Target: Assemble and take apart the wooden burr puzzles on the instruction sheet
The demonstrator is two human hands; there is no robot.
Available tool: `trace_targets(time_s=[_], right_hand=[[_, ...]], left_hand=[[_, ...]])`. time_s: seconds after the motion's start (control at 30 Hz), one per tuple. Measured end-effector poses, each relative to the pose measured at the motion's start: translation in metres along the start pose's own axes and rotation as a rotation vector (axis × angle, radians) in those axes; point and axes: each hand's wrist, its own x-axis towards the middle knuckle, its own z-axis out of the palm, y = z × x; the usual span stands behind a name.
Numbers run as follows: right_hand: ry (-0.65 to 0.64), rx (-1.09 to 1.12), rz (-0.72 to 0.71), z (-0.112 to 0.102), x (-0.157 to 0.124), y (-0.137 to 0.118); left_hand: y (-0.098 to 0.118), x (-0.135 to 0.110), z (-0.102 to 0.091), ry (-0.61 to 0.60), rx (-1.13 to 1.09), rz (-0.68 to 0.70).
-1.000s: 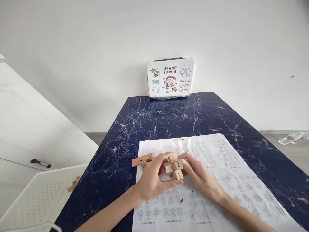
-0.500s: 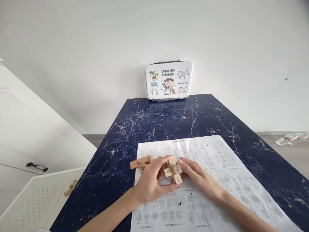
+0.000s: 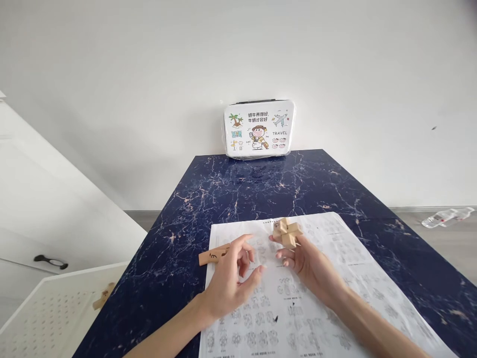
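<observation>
A wooden burr puzzle (image 3: 287,232) of interlocked bars is held up in my right hand (image 3: 307,263), between thumb and fingers, above the top part of the printed instruction sheet (image 3: 272,283). My left hand (image 3: 234,281) hovers over the sheet's left side with its fingers apart and curved, holding nothing. Just behind the left hand lie loose wooden puzzle pieces (image 3: 210,256), one marked with a 3; they rest on the sheet's left edge and are partly hidden by that hand.
The sheet lies on a dark blue marble-patterned table (image 3: 253,189). A white cartoon-printed case (image 3: 261,129) leans on the wall at the far edge. Left of the table, a white perforated basket (image 3: 52,303) holds wooden pieces (image 3: 104,297). Plastic bottles (image 3: 447,217) lie on the floor at right.
My left hand has let go of the burr puzzle and opened. My right hand has lifted the puzzle up and to the right, turning it so other faces show.
</observation>
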Motion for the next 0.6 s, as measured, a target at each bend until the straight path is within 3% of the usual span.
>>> trace_targets(time_s=[0.13, 0.3, 0.6], right_hand=[[0.163, 0.111, -0.083, -0.017, 0.011, 0.004], [0.296, 0.357, -0.082, -0.039, 0.022, 0.010], [0.252, 0.520, -0.128, -0.055, 0.025, 0.006]], left_hand=[[0.000, 0.002, -0.001, 0.008, 0.108, 0.074], [-0.003, 0.001, -0.001, -0.048, 0.185, 0.120], [-0.003, 0.003, -0.003, -0.056, 0.271, 0.161]])
